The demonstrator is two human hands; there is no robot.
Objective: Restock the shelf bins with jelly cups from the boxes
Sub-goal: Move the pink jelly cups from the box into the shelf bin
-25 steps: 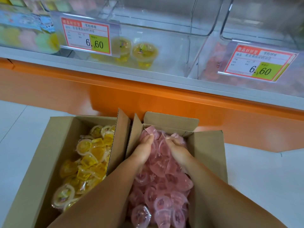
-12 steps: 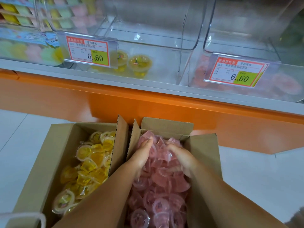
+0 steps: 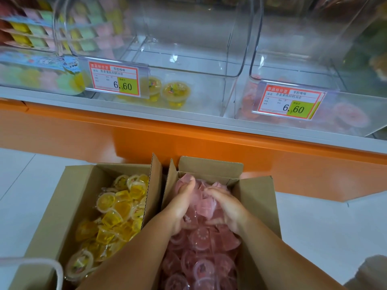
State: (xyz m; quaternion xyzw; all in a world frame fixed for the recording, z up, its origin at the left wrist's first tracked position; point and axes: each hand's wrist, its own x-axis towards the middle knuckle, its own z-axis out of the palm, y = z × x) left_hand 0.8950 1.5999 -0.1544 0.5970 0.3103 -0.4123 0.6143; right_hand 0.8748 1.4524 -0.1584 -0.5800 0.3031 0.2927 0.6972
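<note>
Two open corrugated cardboard boxes stand side by side on the floor: the left box (image 3: pixel 52 216) holds glossy yellow jelly cups (image 3: pixel 117 214), the right box (image 3: pixel 259 206) pink jelly cups (image 3: pixel 201 237). The left hand (image 3: pixel 180 208) and right hand (image 3: pixel 228 210) cup a heap of pink ones, each grip curled. Two yellow cups (image 3: pixel 176 94) sit in the clear plastic bin (image 3: pixel 209 59); its neighbour (image 3: pixel 345 114) seems to hold blurred pink ones.

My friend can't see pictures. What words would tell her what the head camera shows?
Two hands, left hand and right hand, scoop pink jelly cups from a cardboard box on the floor. Beside it sits a box of yellow jelly cups. Above, clear shelf bins look nearly empty.
</note>
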